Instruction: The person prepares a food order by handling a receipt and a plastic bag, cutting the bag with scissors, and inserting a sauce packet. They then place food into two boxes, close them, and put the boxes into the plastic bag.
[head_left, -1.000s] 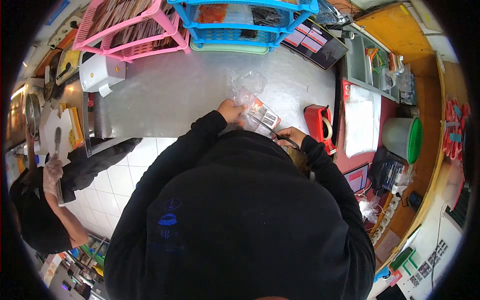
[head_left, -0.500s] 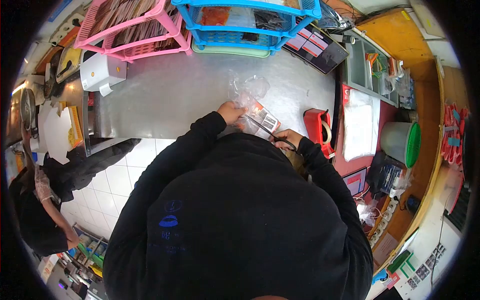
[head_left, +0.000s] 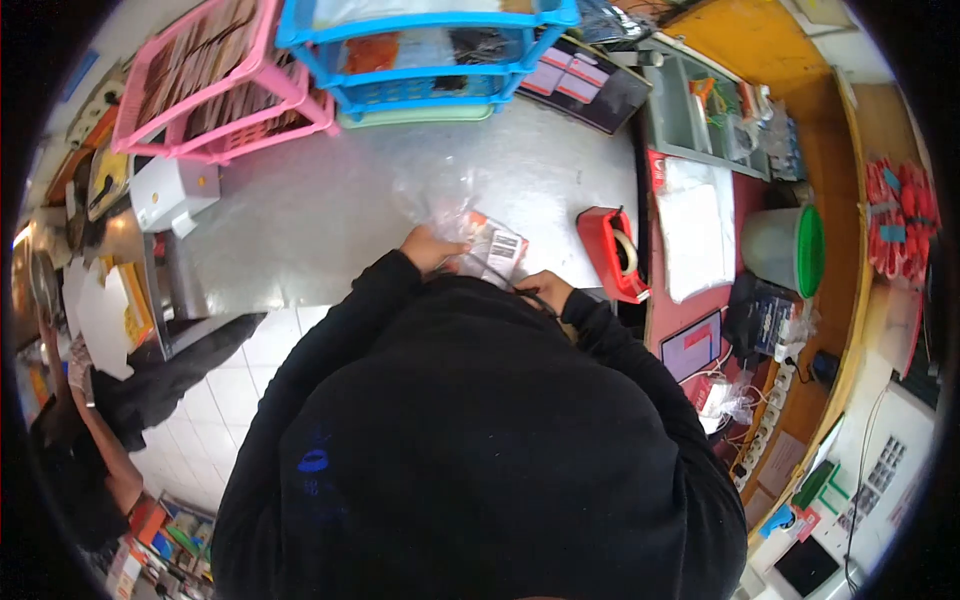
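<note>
My left hand (head_left: 432, 250) pinches a clear plastic bag (head_left: 447, 205) near the front edge of the metal table. Inside or under the plastic lies an orange and white packet (head_left: 497, 247) with a printed label. My right hand (head_left: 547, 290) is closed around the handles of dark scissors (head_left: 490, 268), whose blades point left across the packet toward my left fingers. Part of the scissors and the packet's near end are hidden behind my black top.
A red tape dispenser (head_left: 612, 255) stands right of my right hand. Pink (head_left: 235, 110) and blue (head_left: 420, 85) racks line the back, beside a tablet (head_left: 585, 85). A white label printer (head_left: 175, 195) sits at the left. Another person's arm (head_left: 105, 430) shows far left.
The whole view has shifted and turned slightly, so the table items appear further left. My hands keep their holds on the bag and the scissors, and the blades lie closer to the packet's left side.
</note>
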